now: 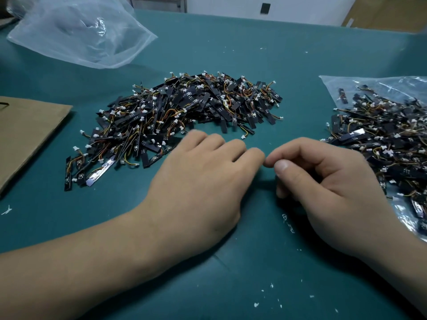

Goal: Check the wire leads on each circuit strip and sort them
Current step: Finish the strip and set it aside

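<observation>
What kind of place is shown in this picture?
Most likely a workbench in an electronics workshop or factory. A large pile of circuit strips with wire leads lies on a teal work mat, and more strips are heaped in or on a clear plastic bag at the right.
</observation>
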A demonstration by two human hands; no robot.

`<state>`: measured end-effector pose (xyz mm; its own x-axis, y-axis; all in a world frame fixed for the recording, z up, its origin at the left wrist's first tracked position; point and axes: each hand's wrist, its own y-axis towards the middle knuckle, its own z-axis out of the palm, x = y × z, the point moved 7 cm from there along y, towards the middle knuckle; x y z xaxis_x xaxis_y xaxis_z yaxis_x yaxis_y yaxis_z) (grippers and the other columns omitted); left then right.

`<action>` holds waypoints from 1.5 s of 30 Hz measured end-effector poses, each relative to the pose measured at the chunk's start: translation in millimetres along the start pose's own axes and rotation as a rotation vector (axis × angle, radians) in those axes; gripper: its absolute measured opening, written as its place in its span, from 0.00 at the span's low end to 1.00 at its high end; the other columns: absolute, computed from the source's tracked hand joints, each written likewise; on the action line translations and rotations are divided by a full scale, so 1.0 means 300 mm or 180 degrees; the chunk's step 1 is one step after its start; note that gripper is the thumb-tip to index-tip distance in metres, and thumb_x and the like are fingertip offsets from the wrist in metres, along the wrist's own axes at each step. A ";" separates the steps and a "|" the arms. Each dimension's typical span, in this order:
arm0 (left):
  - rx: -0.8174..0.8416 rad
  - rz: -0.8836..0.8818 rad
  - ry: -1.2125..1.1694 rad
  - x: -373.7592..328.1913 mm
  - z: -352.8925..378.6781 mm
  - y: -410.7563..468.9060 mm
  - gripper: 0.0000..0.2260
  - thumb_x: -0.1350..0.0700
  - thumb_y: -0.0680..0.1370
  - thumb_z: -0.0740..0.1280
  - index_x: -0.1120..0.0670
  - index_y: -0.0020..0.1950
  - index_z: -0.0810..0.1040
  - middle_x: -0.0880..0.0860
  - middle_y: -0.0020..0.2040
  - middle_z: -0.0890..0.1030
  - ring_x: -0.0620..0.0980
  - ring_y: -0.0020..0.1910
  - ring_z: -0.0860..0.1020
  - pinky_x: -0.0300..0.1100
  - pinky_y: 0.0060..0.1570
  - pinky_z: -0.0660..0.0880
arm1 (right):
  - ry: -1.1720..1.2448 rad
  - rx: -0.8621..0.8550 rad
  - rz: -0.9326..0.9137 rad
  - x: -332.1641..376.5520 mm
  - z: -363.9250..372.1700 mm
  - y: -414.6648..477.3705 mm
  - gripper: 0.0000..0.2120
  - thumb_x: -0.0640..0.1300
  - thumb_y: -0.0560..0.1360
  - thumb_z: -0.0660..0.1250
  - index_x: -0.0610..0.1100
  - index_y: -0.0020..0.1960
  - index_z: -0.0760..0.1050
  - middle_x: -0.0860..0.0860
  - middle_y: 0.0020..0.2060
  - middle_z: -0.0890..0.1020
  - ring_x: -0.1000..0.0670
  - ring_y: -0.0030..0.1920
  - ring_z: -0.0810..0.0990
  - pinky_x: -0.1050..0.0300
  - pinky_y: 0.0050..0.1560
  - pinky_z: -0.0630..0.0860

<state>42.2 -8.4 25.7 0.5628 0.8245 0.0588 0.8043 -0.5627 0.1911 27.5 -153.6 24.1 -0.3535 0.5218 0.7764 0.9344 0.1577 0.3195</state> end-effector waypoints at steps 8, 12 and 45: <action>0.0315 -0.0216 0.0005 0.029 0.018 0.008 0.19 0.44 0.79 0.49 0.48 0.60 0.75 0.50 0.58 0.78 0.57 0.55 0.75 0.54 0.58 0.68 | -0.0046 -0.0009 0.0045 0.002 0.001 0.001 0.07 0.45 0.79 0.66 0.54 0.46 0.82 0.54 0.32 0.82 0.50 0.30 0.78 0.62 0.33 0.73; 0.0050 0.0079 -0.0211 -0.004 0.012 0.002 0.14 0.50 0.78 0.56 0.50 0.57 0.77 0.50 0.54 0.80 0.58 0.54 0.76 0.53 0.57 0.70 | -0.0145 0.0010 0.0035 0.006 0.005 0.000 0.07 0.45 0.78 0.66 0.54 0.46 0.81 0.54 0.32 0.82 0.50 0.31 0.79 0.60 0.34 0.74; -0.0786 0.0055 -0.3090 0.055 0.003 0.025 0.20 0.67 0.77 0.70 0.49 0.66 0.76 0.44 0.45 0.84 0.48 0.44 0.81 0.35 0.49 0.75 | -0.0941 0.0143 0.0254 -0.019 0.014 0.008 0.08 0.58 0.74 0.68 0.55 0.44 0.79 0.60 0.34 0.79 0.55 0.35 0.77 0.55 0.35 0.69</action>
<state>57.6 0.9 27.2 0.5746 0.3480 -0.7407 0.7943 -0.4552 0.4024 32.0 -152.7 18.3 -0.2570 0.7542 0.6043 0.9620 0.1399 0.2346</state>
